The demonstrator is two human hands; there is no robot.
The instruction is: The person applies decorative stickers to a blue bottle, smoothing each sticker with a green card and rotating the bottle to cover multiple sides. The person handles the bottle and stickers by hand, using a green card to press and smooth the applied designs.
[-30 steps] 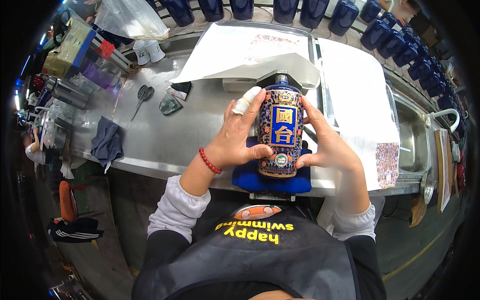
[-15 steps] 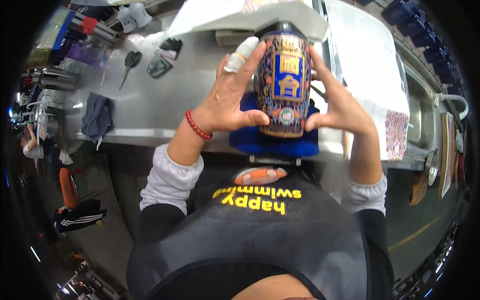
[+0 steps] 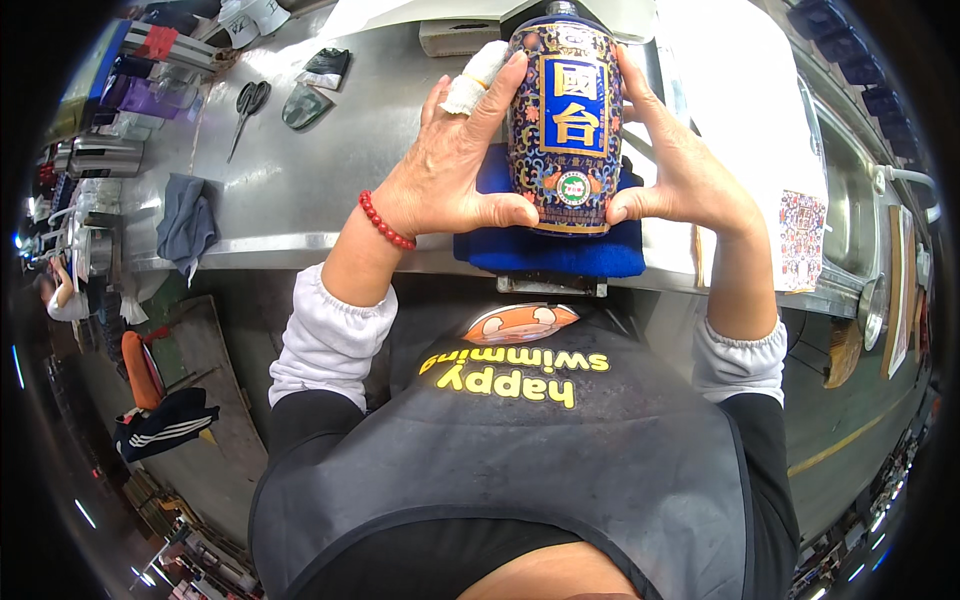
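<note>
Between my two hands is a dark blue bottle [image 3: 565, 130] with gold, orange and floral decoration and a blue label panel on its front. My left hand [image 3: 450, 165], with white wrapping on a finger and a red bead bracelet [image 3: 385, 222], presses the bottle's left side, thumb near its base. On the other side, my right hand [image 3: 685, 165] presses with fingers high and thumb low. The bottle's neck points away from me. Beneath it lies a blue cloth pad [image 3: 560, 255] at the table's near edge. The bottle's back is hidden.
On the metal table [image 3: 330, 180] at left lie scissors [image 3: 247, 110], a dark green flat piece [image 3: 305, 106] and a grey cloth [image 3: 186, 222]. Right of the bottle are patterned printed sheets [image 3: 800, 240] and a sink [image 3: 850, 210]. A light box [image 3: 458, 38] sits behind the bottle.
The bottle and both hands appear slightly higher in the picture, and the view has shifted a little. Both hands keep hold of the bottle.
</note>
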